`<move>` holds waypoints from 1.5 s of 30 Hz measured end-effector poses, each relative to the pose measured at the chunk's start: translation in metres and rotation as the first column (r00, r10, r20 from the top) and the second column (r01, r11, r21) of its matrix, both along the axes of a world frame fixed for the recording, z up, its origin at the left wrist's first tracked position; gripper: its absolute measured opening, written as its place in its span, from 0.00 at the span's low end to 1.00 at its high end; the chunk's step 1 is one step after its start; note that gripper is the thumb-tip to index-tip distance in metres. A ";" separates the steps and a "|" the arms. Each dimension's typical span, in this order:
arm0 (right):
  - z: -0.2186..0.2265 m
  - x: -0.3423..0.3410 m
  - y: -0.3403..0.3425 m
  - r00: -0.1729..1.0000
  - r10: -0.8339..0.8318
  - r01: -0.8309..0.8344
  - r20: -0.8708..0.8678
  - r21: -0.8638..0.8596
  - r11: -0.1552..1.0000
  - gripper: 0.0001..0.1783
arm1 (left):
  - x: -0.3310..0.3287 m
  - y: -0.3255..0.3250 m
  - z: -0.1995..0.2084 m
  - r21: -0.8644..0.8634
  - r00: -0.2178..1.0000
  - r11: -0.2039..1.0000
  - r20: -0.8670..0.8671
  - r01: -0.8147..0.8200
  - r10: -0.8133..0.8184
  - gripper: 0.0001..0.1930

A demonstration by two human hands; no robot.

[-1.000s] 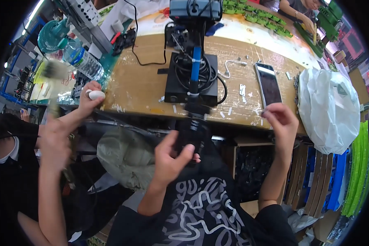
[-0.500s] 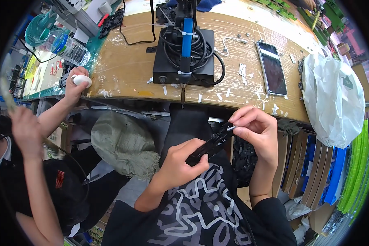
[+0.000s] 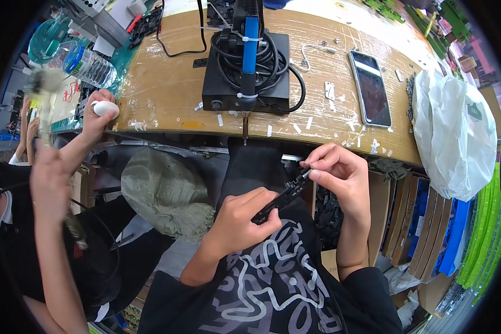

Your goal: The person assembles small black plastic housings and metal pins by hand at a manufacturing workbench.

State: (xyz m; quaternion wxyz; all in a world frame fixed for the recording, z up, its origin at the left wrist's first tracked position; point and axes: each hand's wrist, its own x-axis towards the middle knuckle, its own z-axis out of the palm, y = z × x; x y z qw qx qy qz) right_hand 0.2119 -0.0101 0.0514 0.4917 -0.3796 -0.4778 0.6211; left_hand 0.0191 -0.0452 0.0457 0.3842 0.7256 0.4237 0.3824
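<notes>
My left hand (image 3: 244, 217) is closed round one end of a narrow black plastic part (image 3: 288, 195), held tilted over my lap with its far end up to the right. At that far end, the thumb and forefinger of my right hand (image 3: 342, 175) pinch together. Something small and pale shows at those fingertips against the part, too little of it to name. Above my hands, a blue-and-black electric screwdriver (image 3: 251, 47) hangs upright, its metal bit (image 3: 245, 128) pointing down past the table's front edge.
A black box (image 3: 217, 89) with coiled cable stands behind the screwdriver on the table (image 3: 161, 94). Right of it lie a phone (image 3: 370, 89) and a white plastic bag (image 3: 453, 133). At left, a co-worker's hand (image 3: 97, 117) holds a white rounded object (image 3: 106, 109); their other arm is raised.
My right fingers have moved slightly left with the black part's end, which has turned to show more of its edge. The co-worker's blurred arm has shifted to the right.
</notes>
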 end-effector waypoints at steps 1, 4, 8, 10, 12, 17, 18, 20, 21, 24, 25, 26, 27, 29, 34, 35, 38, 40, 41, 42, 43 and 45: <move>-0.002 0.000 0.000 0.999 0.006 -0.007 -0.052 -0.011 1.000 0.05 | 0.000 -0.001 -0.001 0.028 1.000 1.000 -0.024 -0.002 0.002 0.10; 0.010 -0.010 -0.003 0.997 -0.069 0.069 0.020 -0.040 0.997 0.04 | -0.002 -0.001 -0.002 0.041 0.999 0.999 -0.051 0.015 -0.013 0.10; 0.005 -0.001 -0.002 0.883 -0.032 -0.047 0.468 0.156 0.987 0.08 | -0.007 -0.001 -0.001 -0.199 0.988 0.968 0.027 0.155 -0.152 0.10; 0.003 0.005 -0.002 0.928 0.055 -0.088 0.369 0.073 0.994 0.07 | -0.012 -0.001 -0.010 -0.388 0.947 0.870 0.223 0.302 -0.230 0.10; 0.000 0.003 -0.003 0.977 0.174 -0.171 0.123 -0.036 0.985 0.06 | -0.012 0.001 -0.026 -0.641 0.777 0.516 0.624 0.569 -0.082 0.15; -0.019 -0.010 -0.004 0.960 0.279 -0.280 -0.019 -0.096 0.955 0.06 | 0.001 0.005 -0.054 -0.668 0.686 0.406 0.717 0.624 0.125 0.22; -0.024 -0.013 -0.003 0.949 0.312 -0.316 -0.052 -0.091 0.944 0.06 | -0.001 0.003 -0.061 -0.598 0.567 0.357 0.799 0.718 0.198 0.20; -0.028 -0.019 -0.003 0.918 0.361 -0.384 -0.164 -0.134 0.914 0.06 | -0.002 -0.001 -0.065 -0.453 0.335 0.292 0.865 0.843 0.373 0.15; -0.031 -0.022 -0.003 0.918 0.361 -0.384 -0.164 -0.136 0.913 0.06 | -0.003 -0.002 -0.067 -0.452 0.334 0.291 0.865 0.843 0.375 0.15; -0.044 -0.031 -0.005 0.964 0.258 -0.261 -0.066 -0.048 0.964 0.07 | -0.012 -0.002 -0.067 -0.558 0.417 0.363 0.817 0.746 0.399 0.11; -0.046 -0.034 -0.007 0.962 0.265 -0.268 -0.069 -0.046 0.962 0.07 | -0.009 -0.001 -0.063 -0.560 0.417 0.368 0.816 0.742 0.401 0.11; -0.047 -0.039 -0.009 0.982 0.188 -0.183 0.032 -0.118 0.976 0.08 | -0.003 0.000 -0.057 -0.683 0.560 0.571 0.718 0.455 0.413 0.09; -0.053 -0.043 -0.007 0.984 0.100 -0.070 0.149 -0.194 0.979 0.11 | 0.001 0.008 -0.054 -0.699 0.662 0.703 0.589 0.131 0.463 0.07; -0.065 -0.046 -0.005 0.982 0.087 -0.055 0.171 -0.187 0.981 0.14 | -0.005 0.022 -0.065 -0.670 0.731 0.742 0.492 -0.028 0.472 0.03; -0.044 -0.047 -0.019 0.931 0.329 -0.364 -0.158 -0.463 0.808 0.14 | -0.008 0.023 -0.054 -0.643 0.705 0.760 0.497 -0.091 0.506 0.01; -0.043 -0.048 -0.019 0.931 0.332 -0.365 -0.154 -0.461 0.809 0.14 | -0.009 0.024 -0.053 -0.644 0.701 0.759 0.497 -0.097 0.511 0.01; -0.042 -0.051 -0.016 0.944 0.282 -0.330 -0.171 -0.467 0.821 0.14 | -0.009 0.029 -0.055 -0.632 0.694 0.768 0.509 -0.101 0.510 0.02; -0.042 -0.052 -0.015 0.948 0.270 -0.319 -0.170 -0.462 0.828 0.14 | -0.008 0.031 -0.052 -0.639 0.684 0.761 0.505 -0.112 0.526 0.01; -0.042 -0.052 -0.015 0.948 0.267 -0.319 -0.175 -0.464 0.826 0.14 | -0.009 0.031 -0.052 -0.640 0.685 0.761 0.505 -0.111 0.525 0.01; -0.042 -0.052 -0.014 0.947 0.265 -0.319 -0.180 -0.467 0.825 0.15 | -0.010 0.031 -0.051 -0.645 0.679 0.758 0.514 -0.096 0.524 0.01; -0.041 -0.052 -0.014 0.947 0.265 -0.319 -0.180 -0.468 0.824 0.15 | -0.011 0.032 -0.051 -0.651 0.673 0.755 0.523 -0.082 0.524 0.01; -0.039 -0.053 -0.013 0.948 0.267 -0.319 -0.176 -0.455 0.832 0.15 | -0.012 0.032 -0.050 -0.644 0.678 0.760 0.523 -0.083 0.517 0.01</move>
